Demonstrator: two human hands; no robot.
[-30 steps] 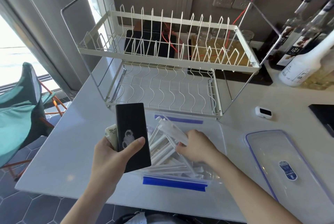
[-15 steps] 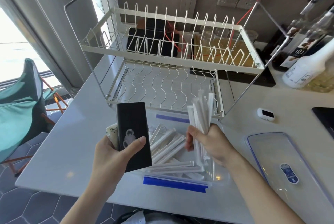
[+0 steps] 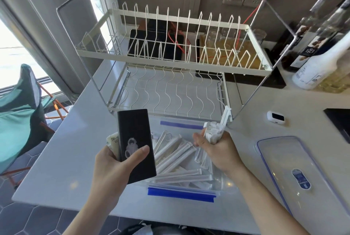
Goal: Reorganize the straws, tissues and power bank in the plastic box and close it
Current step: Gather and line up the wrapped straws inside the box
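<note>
The box point(image 3: 225, 183) is clear plastic with blue clips on its near and far edges; it sits open on the white counter point(image 3: 66, 159) in front of the dish rack point(image 3: 170, 60). Loose straws point(image 3: 176, 151) in white paper sleeves lie crisscrossed inside it. The right hand point(image 3: 217, 149) is closed around a bundle point(image 3: 214, 134) of such straws above the box, ends pointing up and toward the camera, one straw sticking out higher than the rest. The left hand point(image 3: 115, 166) grips the power bank point(image 3: 135, 145), a black slab with a pale astronaut-like figure on its face, thumb across the front; behind it the same hand holds the tissues point(image 3: 113, 141), a cream pack mostly hidden, its print too small to read. The lid point(image 3: 303, 174) lies flat on the counter to the right, clear with a blue rim and a blue oval sticker, text illegible. A small white device point(image 3: 276, 118) rests beyond it. Bottles point(image 3: 318, 60) stand at far right; one dark label reads "183", the rest cut off by the frame
</note>
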